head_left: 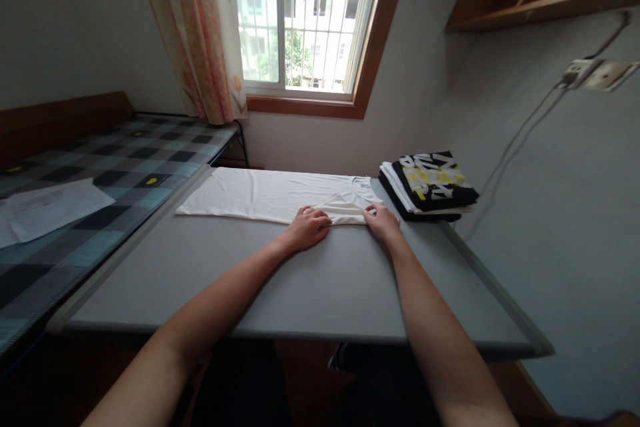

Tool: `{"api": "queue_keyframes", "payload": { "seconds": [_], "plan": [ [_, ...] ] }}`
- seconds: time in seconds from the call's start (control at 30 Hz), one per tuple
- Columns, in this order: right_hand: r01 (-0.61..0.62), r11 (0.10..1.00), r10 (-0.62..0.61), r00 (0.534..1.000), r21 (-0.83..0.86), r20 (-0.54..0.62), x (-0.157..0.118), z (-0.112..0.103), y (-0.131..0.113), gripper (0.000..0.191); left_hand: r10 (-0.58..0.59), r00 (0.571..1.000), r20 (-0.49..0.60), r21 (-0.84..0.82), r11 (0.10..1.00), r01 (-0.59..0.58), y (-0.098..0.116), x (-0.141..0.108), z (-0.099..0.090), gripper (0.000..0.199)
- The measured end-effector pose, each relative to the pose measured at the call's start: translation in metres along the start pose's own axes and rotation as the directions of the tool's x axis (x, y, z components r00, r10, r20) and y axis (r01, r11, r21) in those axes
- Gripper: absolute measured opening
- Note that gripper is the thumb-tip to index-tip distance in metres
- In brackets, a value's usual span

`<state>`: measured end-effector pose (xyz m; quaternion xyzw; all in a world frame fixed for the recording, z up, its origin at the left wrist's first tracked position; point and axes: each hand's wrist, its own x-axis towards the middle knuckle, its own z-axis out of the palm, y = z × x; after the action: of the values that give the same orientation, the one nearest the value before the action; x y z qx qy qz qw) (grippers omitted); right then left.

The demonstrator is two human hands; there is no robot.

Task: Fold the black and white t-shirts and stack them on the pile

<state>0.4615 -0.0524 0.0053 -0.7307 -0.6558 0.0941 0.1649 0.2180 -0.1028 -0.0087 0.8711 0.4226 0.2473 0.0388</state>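
A white T-shirt [265,195] lies folded into a long strip across the far part of the table, its neckline at the right end. My left hand [309,227] is on the near edge of the shirt, fingers curled over the cloth. At the near right corner, my right hand [383,220] pinches the fabric between thumb and fingers. Small creases run through the cloth between both hands. Just right of the shirt sits a stack of folded clothes [435,180], with a black printed garment on top and white and black ones under it.
The grey table [200,280] stands beside a bed with a checked cover [165,147], where paper sheets [55,207] lie. Behind are a barred window [305,20] and a curtain [200,33]. A wall socket [583,73] with a hanging cord and a wooden shelf [550,3] are at right.
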Motion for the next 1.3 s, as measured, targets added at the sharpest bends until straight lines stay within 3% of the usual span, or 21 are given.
{"api": "queue_keyframes", "payload": {
  "seconds": [0.2, 0.43, 1.3],
  "plan": [
    [-0.003, 1.000, 0.003, 1.000, -0.001, 0.009, 0.0005, -0.0002, 0.0001, 0.029, 0.082, 0.996, -0.015, 0.001, 0.997, -0.082, -0.0024, 0.0002, 0.0016, 0.030],
    [0.000, 1.000, 0.000, 1.000, 0.009, 0.015, 0.0000, -0.0006, -0.0001, 0.029, 0.026, 0.999, 0.030, 0.006, 1.000, -0.026, -0.0031, 0.0002, 0.0026, 0.032],
    [0.000, 1.000, 0.000, 1.000, 0.011, 0.023, 0.0013, 0.0008, 0.0014, 0.030, 0.065, 0.998, -0.005, 0.014, 0.998, -0.065, -0.0062, 0.0003, 0.0055, 0.030]
  ]
}}
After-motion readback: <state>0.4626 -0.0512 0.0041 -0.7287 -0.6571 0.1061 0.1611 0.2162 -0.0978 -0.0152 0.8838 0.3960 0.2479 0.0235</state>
